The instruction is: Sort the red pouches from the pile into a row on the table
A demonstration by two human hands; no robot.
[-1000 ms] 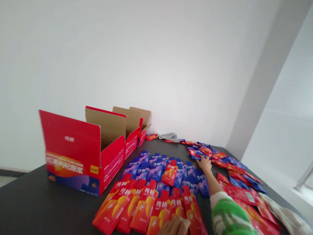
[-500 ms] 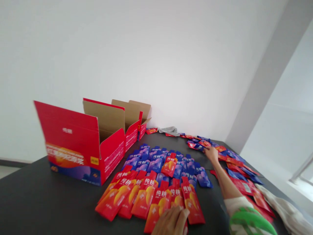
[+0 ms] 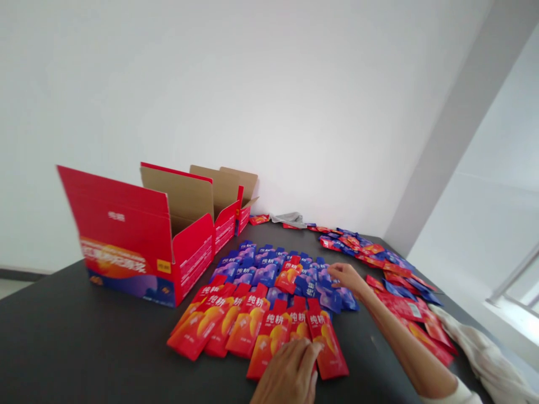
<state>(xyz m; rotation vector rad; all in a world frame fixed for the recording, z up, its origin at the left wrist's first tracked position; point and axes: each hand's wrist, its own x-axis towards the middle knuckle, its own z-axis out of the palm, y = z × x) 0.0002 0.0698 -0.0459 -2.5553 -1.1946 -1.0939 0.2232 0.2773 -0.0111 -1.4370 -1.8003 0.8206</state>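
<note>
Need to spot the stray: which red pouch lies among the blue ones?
The lone red pouch in the blue pouch rows, just left of the right hand; other red ones form the near row.

A dark flat counter (image 3: 63, 348) is carrying everything. An open red cardboard box (image 3: 138, 241) is standing at the left, and a second open red cardboard box (image 3: 229, 207) is sitting behind it, nearer the wall. A fanned row of red foil pouches (image 3: 248, 331) is lying at the front centre, right of the first box. A block of blue foil pouches (image 3: 261, 269) is lying just behind that row. A loose heap of red and blue pouches (image 3: 379, 261) is stretching along the right side. The left hand (image 3: 288, 373) is resting on the front row's right end. The right hand (image 3: 347, 278) is touching the blue block's right edge. A pale cloth (image 3: 484, 350) is lying at the far right edge.
</note>
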